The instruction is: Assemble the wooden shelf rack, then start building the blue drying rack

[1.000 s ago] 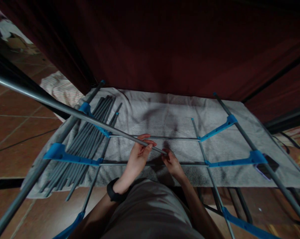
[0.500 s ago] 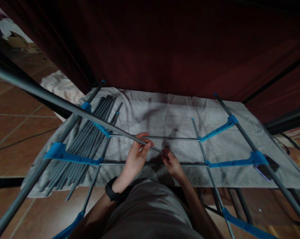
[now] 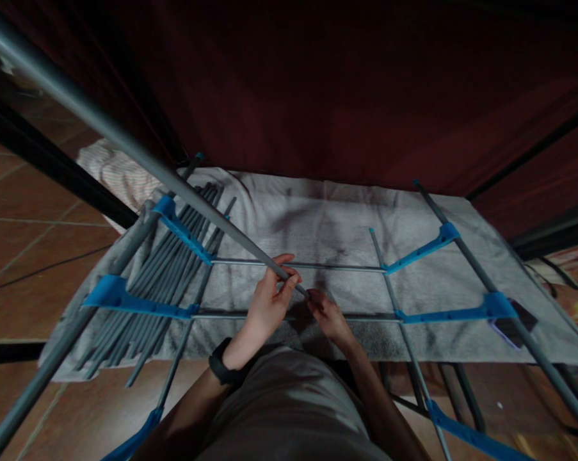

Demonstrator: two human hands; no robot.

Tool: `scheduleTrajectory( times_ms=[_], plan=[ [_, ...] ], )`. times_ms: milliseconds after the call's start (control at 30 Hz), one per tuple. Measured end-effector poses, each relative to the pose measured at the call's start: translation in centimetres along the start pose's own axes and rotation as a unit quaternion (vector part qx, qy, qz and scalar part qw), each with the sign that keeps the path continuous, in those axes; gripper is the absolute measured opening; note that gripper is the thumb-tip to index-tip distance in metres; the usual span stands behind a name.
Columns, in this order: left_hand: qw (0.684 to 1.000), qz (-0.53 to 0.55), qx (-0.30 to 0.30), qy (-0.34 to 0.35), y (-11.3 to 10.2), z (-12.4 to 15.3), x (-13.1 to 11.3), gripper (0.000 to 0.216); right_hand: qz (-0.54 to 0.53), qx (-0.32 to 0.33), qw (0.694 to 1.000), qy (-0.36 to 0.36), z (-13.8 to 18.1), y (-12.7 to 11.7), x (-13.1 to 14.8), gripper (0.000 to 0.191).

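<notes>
A long grey tube (image 3: 183, 186) slants from the upper left down to the middle, where both hands have it. My left hand (image 3: 269, 301), with a black watch on the wrist, is closed around the tube a little above its lower end. At that lower end, the fingertips of my right hand (image 3: 328, 315) pinch the tube's tip. Below and behind the hands stands a frame of grey tubes joined by blue plastic brackets (image 3: 137, 301). One thin crossbar (image 3: 337, 266) runs just beyond the hands, and another crossbar (image 3: 370, 317) passes beneath them.
Several loose grey tubes (image 3: 168, 282) lie piled at the left on a table covered with a grey cloth (image 3: 317, 211). A phone (image 3: 514, 323) lies at the right by a blue bracket. A dark red curtain (image 3: 341, 96) hangs behind, and a tiled floor (image 3: 39, 256) shows at left.
The tube has tilted more steeply, its far end rising at the upper left. My left hand has shifted slightly right, and my right hand slightly left, both still holding it.
</notes>
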State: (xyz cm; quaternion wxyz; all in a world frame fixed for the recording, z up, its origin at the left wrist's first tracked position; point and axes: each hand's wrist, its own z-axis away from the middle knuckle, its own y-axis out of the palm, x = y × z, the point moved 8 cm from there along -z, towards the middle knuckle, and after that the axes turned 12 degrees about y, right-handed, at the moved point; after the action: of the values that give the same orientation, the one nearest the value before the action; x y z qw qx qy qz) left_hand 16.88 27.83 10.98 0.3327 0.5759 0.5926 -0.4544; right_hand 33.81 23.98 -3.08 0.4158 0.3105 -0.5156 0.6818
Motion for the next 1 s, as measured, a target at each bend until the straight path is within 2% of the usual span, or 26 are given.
scheduleTrajectory(
  times_ms=[167,333,533,700,1000],
  plan=[
    [1.000,-0.018,0.011,0.000,0.4,-0.1,0.4,0.036,0.025,0.003,1.000,0.000,-0.2,0.5,0.8,0.039],
    [0.999,-0.029,0.036,-0.004,1.4,0.0,1.0,0.035,0.010,-0.006,1.000,-0.016,-0.3,0.5,1.5,0.038],
    [0.997,-0.048,0.065,-0.016,2.6,0.6,2.2,0.035,-0.015,0.018,0.999,-0.023,-0.3,1.5,2.1,0.036],
    [0.996,-0.046,0.074,-0.026,2.9,1.0,3.1,0.035,-0.006,0.016,1.000,-0.024,-0.2,1.8,1.9,0.037],
    [0.994,-0.065,0.085,-0.008,2.7,0.7,2.6,0.040,-0.023,0.036,0.998,-0.036,-0.4,1.5,2.0,0.036]
  ],
)
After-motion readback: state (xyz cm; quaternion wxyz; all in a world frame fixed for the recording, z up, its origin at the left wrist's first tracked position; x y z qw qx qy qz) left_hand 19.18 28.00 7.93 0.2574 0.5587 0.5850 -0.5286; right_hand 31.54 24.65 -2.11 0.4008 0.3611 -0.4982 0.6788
